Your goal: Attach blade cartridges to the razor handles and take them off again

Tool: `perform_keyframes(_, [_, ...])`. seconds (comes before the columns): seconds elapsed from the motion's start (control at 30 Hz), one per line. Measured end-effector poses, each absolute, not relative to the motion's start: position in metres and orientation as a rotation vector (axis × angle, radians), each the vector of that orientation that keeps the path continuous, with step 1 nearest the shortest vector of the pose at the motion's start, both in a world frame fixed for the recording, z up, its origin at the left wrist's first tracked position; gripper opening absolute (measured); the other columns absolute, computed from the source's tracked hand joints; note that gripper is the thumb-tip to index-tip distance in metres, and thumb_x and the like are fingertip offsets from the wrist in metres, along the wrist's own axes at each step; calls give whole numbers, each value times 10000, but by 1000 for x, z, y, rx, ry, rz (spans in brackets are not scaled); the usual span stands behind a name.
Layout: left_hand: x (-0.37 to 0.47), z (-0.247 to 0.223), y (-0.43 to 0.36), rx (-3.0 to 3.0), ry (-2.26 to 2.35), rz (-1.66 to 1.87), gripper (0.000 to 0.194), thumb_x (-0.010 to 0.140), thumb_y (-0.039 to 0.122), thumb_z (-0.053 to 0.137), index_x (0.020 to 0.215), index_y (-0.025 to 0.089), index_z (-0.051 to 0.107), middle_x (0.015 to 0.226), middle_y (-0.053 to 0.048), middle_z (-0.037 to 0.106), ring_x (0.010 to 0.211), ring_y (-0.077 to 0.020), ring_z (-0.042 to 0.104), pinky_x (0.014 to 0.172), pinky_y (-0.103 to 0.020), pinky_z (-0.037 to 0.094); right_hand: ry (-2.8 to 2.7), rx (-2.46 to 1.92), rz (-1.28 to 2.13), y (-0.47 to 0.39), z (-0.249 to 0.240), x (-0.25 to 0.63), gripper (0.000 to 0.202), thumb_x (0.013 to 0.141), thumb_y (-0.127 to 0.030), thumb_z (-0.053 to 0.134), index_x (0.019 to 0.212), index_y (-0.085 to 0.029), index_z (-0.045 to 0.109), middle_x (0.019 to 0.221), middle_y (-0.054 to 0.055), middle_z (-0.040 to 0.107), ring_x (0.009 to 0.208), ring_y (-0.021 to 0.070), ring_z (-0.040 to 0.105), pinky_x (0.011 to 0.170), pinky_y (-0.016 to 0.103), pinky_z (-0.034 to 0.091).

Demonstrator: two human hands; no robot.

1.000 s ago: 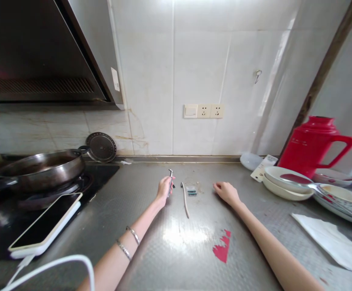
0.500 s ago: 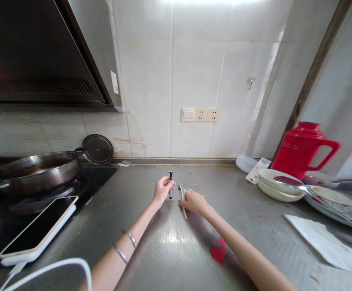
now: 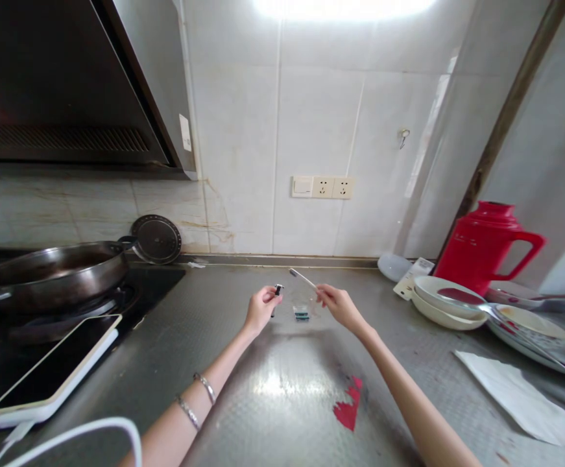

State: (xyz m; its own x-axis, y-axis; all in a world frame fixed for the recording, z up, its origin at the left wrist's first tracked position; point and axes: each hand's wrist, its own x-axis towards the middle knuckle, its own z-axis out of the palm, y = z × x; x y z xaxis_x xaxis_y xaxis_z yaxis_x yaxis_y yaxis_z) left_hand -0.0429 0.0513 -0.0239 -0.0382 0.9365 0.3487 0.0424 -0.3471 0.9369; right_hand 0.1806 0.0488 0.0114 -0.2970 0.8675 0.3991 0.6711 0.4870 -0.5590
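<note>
Gleaming metal counter [image 3: 253, 415] against tiled wall [image 3: 233, 130]

There are two hands [image 3: 259, 312], one razor [image 3: 279, 287], one brush [image 3: 303, 279], two bracelets [image 3: 206, 387]

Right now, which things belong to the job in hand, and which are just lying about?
In use:
razor-like tool, left grip
toothbrush, right grip
small packet between them, probably

Lying about, it seems:
red scrap
phone
pan
red flask
stacked bowls
white sheet

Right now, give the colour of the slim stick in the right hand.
The stick is off-white with a dark tip, best seen in the head view.
</note>
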Motion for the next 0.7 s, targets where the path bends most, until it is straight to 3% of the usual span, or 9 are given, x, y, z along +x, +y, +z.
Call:
perform_keyframes(0.1, [-42,-23,49,1497,1063,1488,171,662,230,630,794,146,561,795,-63,691,753,-170,644,686,-245,466,-2017,-1098,346,46,18,189,373,858,-371,401,1076,-166,624,875,73,659,782,173,583,722,247,430])
perform_keyframes(0.23, [-41,-25,49,1518,1040,1486,144,646,216,646,743,144,568,799,-63,694,771,-179,646,678,-243,469,-2075,-926,269,44,18,187,359,853,-397,432,1070,-206,644,770,52,624,688,151,552,644,236,413])
perform_keyframes(0.4, [-39,-24,46,1520,1059,1472,139,626,198,664,714,143,571,773,-58,696,743,-177,648,650,-238,469,-2024,-988,154,48,9,187,316,848,-379,458,1037,-232,664,728,44,600,675,148,534,641,242,396])
perform_keyframes(0.7, [-35,-17,40,1505,1038,1475,153,599,187,684,695,141,574,733,-49,694,705,-167,643,634,-235,472,-1977,-957,255,44,11,182,320,831,-410,480,1033,-244,664,729,37,601,681,149,542,638,244,406])
